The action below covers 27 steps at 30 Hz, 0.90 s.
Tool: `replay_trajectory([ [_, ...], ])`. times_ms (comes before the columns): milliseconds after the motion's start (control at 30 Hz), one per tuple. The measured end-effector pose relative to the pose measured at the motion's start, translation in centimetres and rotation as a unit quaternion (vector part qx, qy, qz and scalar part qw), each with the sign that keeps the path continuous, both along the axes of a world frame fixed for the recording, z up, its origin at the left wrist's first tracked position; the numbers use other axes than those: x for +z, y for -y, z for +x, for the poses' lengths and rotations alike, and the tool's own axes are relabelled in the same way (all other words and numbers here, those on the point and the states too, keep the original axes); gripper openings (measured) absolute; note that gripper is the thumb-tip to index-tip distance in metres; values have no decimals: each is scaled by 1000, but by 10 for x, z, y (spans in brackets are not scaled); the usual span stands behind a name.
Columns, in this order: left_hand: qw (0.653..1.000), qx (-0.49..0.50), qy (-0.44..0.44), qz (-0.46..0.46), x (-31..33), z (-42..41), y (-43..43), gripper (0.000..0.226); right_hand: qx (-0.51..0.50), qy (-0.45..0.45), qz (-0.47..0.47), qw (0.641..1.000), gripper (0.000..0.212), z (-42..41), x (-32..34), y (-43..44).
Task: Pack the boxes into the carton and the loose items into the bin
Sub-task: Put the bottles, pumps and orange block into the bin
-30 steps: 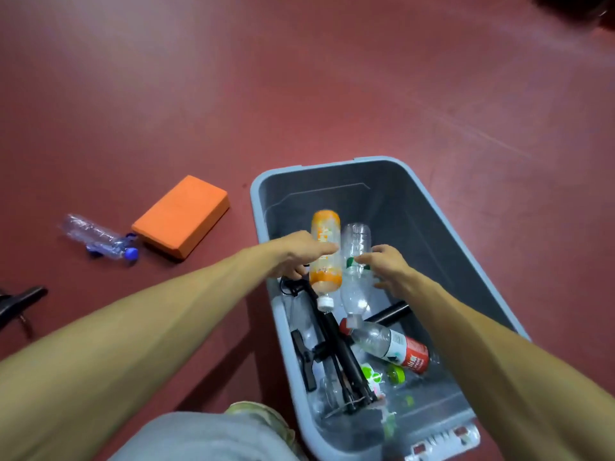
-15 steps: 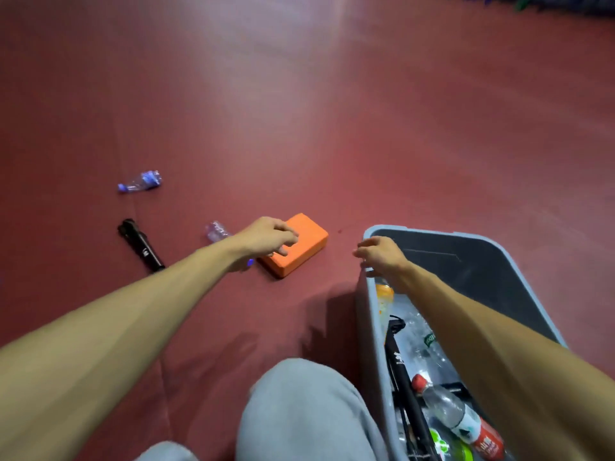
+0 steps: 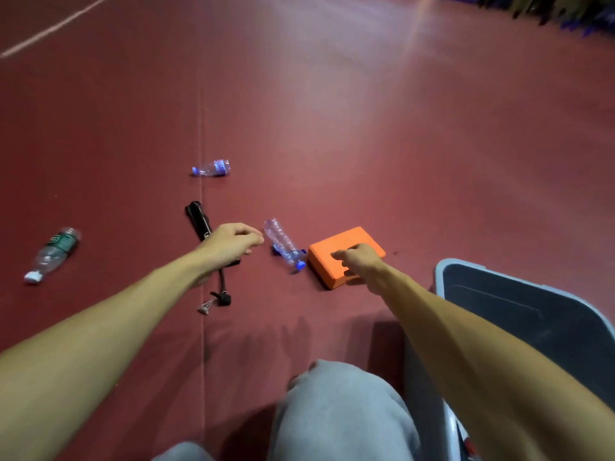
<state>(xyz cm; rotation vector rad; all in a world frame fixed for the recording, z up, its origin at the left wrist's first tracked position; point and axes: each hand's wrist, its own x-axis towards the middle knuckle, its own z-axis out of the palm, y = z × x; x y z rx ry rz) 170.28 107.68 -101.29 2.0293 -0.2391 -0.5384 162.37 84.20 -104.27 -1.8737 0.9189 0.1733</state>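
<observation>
**A:** Both arms have left the bin (image 3: 499, 307). The right grip (image 3: 357, 261), at the rim half a second ago, is now over the orange block (image 3: 346, 241). The left grip (image 3: 229, 242), which was over that block, is now out beside the near bottle (image 3: 282, 243).

**B:** Is either one holding anything?

**A:** The left holds nothing. Its fingers are loosely curled and stop just short of the bottle's base. I cannot tell about the right. Its fingers curl down onto the block's top and the thumb seems to reach the near edge, but the hand hides whether it has closed.

**B:** Why one hand per item?

**A:** Probably economy. The two lie side by side, with the bottle's blue cap almost touching the block, so each hand takes the one nearer to it.

**B:** And where do they go?

**A:** The bottle goes into the bin, which stands at the person's right, close by the knee (image 3: 332, 410). If the block counts as a box, it belongs in the carton, and no carton is in view.

**B:** What else is waiting?

**A:** Several things lie on the floor (image 3: 366, 128):
- a black pump (image 3: 197, 217), partly hidden by the left hand
- a small black piece with a cord (image 3: 223, 299), nearer the person
- a green-label bottle (image 3: 55, 251), off to the left
- a far bottle (image 3: 213, 168), beyond the pump

All of them lie flat and apart, and each looks like a loose item for the bin.
</observation>
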Motion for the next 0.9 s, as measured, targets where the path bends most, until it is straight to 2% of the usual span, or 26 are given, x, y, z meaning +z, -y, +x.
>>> replay_trajectory([
  [67,1000,6,-16,4,-20,14,14,6,-21,-14,7,1000,33,17,-28,16],
  [167,999,0,-31,18,-51,39,45,11,-72,-23,38,996,47,45,-73,47],
  [300,998,18,-55,34,-96,78,97,29,-146,-28,97,984,44,77,-141,85],
  [433,994,0,-77,72,-137,101,146,50,-206,-54,164,963,77,98,-205,110],
  [467,993,-9,-85,77,-147,105,156,51,-217,-55,176,959,80,102,-219,114],
  [533,990,-33,-100,96,-163,109,174,37,-238,-56,182,952,89,109,-244,119],
  [667,982,-78,-104,138,-187,117,196,21,-287,-41,195,937,120,117,-285,125],
  [733,981,-81,-104,143,-193,121,199,18,-314,-23,217,924,131,119,-280,122],
  [767,981,-79,-106,145,-194,123,198,18,-326,-15,237,915,125,120,-271,121],
  [867,980,-76,-110,147,-191,126,193,19,-319,-21,288,903,64,119,-252,124],
  [900,980,-77,-107,146,-190,126,190,18,-307,-34,299,903,60,118,-248,125],
])
